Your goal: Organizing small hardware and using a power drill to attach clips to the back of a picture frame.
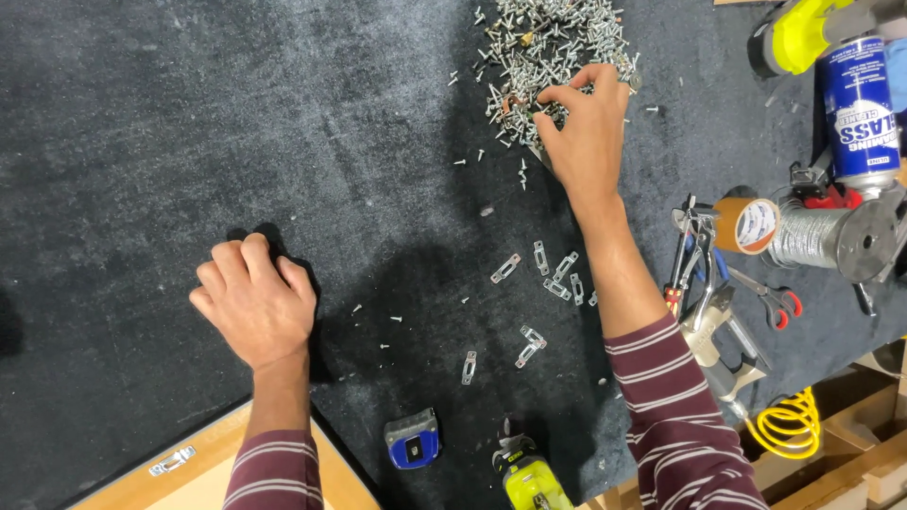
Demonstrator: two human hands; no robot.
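1. Dark carpet covering on tabletop (pixel 236 123), speckled with stray bits of metal.
2. Right hand (pixel 586 123) reaching forward into pile of silver screws (pixel 548 47) at far edge; thumb and forefinger pinched narrow at near rim of pile, seemingly picking at one screw, though too small to tell if anything is actually gripped.
3. Left hand (pixel 253 300) curled into loose fist, knuckles down, pressing on carpet near front left; nothing visible inside it, cannot tell if it hides anything.
4. Small flat metal brackets (pixel 553 274) scattered between the hands, lying loose and apart from one another; a few more nearer front edge.
5. Wooden board corner (pixel 179 477) at bottom left, one bracket (pixel 172 461) already sitting on it, apparently fixed; judged as early going, most brackets unused on carpet.
6. Blue tape measure (pixel 412 440) and yellow-green power tool (pixel 529 477) at front edge, untouched.
7. Right side clutter: pliers (pixel 694 260), scissors with red handles (pixel 775 300), brown tape roll (pixel 748 225), blue spray can (pixel 858 104), coiled yellow hose (pixel 784 425).
8. Striped maroon sleeves on both arms.
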